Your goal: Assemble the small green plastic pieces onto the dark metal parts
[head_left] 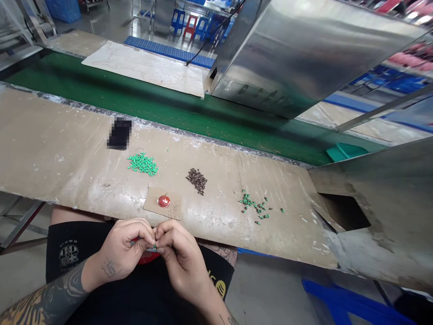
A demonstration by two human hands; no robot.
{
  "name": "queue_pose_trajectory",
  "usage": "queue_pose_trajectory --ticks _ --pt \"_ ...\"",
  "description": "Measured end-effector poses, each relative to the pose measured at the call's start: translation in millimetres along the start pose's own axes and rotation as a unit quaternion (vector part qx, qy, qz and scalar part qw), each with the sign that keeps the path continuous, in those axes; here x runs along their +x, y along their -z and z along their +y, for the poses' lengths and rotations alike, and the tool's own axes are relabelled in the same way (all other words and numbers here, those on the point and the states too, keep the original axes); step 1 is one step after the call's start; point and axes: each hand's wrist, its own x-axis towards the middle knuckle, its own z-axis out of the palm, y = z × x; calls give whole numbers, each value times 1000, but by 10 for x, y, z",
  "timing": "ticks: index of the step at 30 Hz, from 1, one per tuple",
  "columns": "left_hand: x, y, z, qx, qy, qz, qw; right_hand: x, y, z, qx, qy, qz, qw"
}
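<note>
Both my hands are held together over my lap, just below the near edge of the worktable (50, 149). My left hand (123, 250) is closed in a pinch, and my right hand (179, 255) is closed against it. Between the fingertips sits a tiny green piece (154, 246). Something red (147, 257) shows under my hands. On the table above lie a pile of green pieces (142, 163), a pile of small dark pieces (197, 180), a scatter of green pieces (255, 206), and a cardboard square (153, 201) with a red round cap (163, 201).
A green conveyor belt (101, 90) runs behind the table. A large metal housing (297, 54) hangs over it at right. A dark blurred object (119, 133) lies on the table's far edge. A square hole (343, 211) opens at the right end. Blue stools (352, 304) stand on the floor.
</note>
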Motion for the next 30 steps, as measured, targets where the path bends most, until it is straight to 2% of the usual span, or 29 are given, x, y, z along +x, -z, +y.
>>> queue_pose_trajectory --ticks 6,13,19,30 --pt "34 -2 -22 2 -85 -1 996 -3 54 5 30 21 4 999" --pt "111 -14 18 46 -116 -5 992 -65 101 34 57 -3 27 998" --pt "127 -47 41 61 -91 3 994 -73 104 68 59 -11 46 997" --pt "139 -37 38 58 -58 -8 997 -73 136 96 53 1 46 998"
